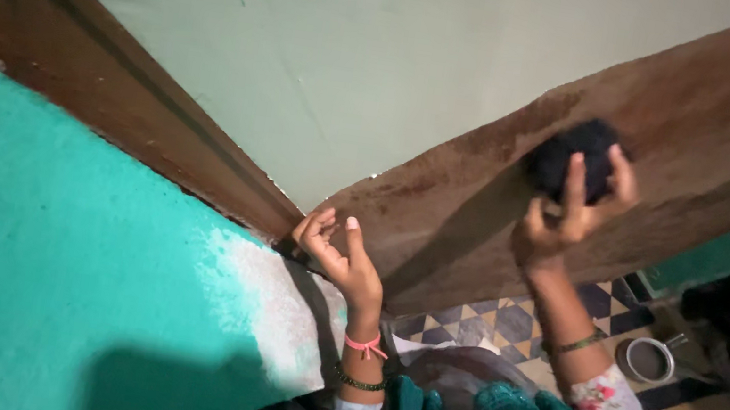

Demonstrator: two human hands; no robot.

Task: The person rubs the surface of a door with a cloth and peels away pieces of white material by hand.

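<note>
**Dark scrubber pressed to a brown door**

A turquoise wall (42, 264) fills the left. The left hand (338, 258) rests at the door frame's (157, 124) edge, fingers loosely curled and apart, holding nothing. Further right, the right hand (573, 215) has its fingers clamped on a dark scrubber (567, 153) held against the brown door (681, 126). A small metal pan (648, 359) sits on the patterned floor (510, 325).

A turquoise wall (46, 236) met a pale green wall (358, 52), edged by brown wooden frames (114, 94); patterned tiles (510, 325) covered the dim floor below.
</note>
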